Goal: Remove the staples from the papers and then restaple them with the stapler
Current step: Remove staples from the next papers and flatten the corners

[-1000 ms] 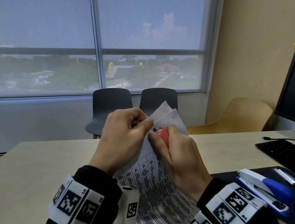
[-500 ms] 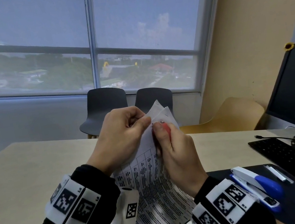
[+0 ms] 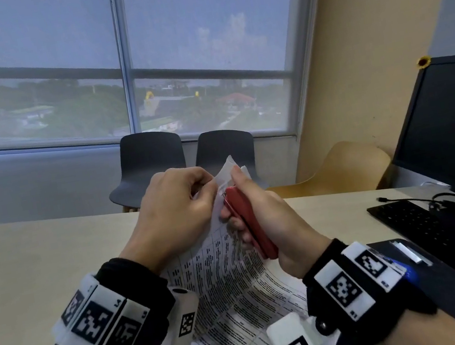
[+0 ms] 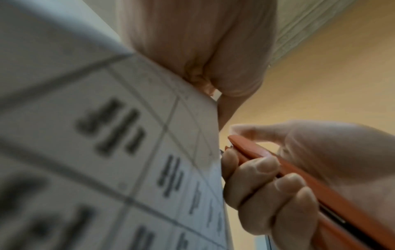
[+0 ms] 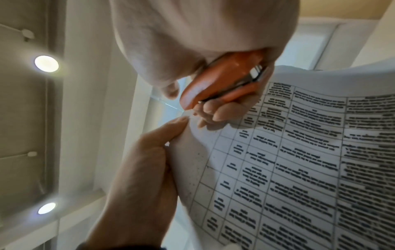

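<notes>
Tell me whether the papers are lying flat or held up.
Held up. The left hand pinches the papers at their top corner, and the sheets curve down toward the table.

The blue-and-white stapler [image 3: 405,271] was mostly hidden behind the right hand's [image 3: 271,219] wristband. Beside that hand, the printed white table-sheet papers [image 4: 89,152] were blurred beyond reading. Whether a staple remained at their corner could not be told.

White papers [image 3: 231,287] printed with a black-ruled table of dark text. A red staple remover [image 3: 249,223] at their twelve o'clock corner. Black wristbands [image 3: 140,303] carry white tags with black square codes. Beige table [image 3: 27,283], black chairs [image 3: 151,161], yellow-tan wall [image 3: 381,54].
</notes>
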A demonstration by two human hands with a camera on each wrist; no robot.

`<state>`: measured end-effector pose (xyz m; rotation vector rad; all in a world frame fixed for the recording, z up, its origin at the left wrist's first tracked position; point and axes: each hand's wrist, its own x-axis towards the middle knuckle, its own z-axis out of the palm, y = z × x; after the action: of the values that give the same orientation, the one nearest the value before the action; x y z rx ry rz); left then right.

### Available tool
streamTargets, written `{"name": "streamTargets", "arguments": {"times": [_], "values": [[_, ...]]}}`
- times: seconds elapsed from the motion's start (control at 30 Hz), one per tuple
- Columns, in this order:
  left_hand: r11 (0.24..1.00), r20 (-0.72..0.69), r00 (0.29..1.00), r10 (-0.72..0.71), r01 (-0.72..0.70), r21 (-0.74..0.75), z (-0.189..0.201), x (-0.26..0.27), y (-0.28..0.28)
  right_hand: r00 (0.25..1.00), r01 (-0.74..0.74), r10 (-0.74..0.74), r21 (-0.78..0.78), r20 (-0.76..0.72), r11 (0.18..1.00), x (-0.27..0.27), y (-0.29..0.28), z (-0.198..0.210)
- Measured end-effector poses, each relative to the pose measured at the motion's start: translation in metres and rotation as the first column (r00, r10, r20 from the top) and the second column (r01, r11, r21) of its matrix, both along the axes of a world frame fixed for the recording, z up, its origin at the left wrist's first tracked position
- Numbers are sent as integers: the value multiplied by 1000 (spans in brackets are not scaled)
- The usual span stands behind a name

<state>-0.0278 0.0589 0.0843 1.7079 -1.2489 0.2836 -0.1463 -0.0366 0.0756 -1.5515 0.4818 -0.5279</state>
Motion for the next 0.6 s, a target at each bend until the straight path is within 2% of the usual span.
{"name": "streamTargets", "arguments": {"times": [0.13, 0.23, 0.3, 0.37, 0.47, 0.53, 0.6], "values": [[1000, 62, 998, 8, -9, 23, -3, -5, -4, 999, -41, 38, 142, 29, 989, -2, 0, 5], [1000, 94, 995, 22, -24, 19, -5, -12, -6, 993, 117, -118, -57, -29, 992, 2, -3, -3], [1000, 99, 995, 18, -20, 16, -5, -16, -8, 969, 238, -247, -229, -12, 944, 5, -4, -10], [1000, 99, 995, 22, -23, 8, -5, -18, -8, 938, 324, -345, -419, 28, 848, 8, -1, -14], [998, 100, 994, 52, -49, -36, -5, -19, -8, 903, 391, -405, -660, 142, 641, 10, 2, -19], [997, 77, 995, 67, -64, -40, -3, -19, -7, 881, 413, -427, -773, 205, 481, 13, 2, -23], [996, 53, 995, 89, -87, -37, 0, -17, -6, 845, 420, -467, -863, 260, 280, 16, 0, -26]]}}
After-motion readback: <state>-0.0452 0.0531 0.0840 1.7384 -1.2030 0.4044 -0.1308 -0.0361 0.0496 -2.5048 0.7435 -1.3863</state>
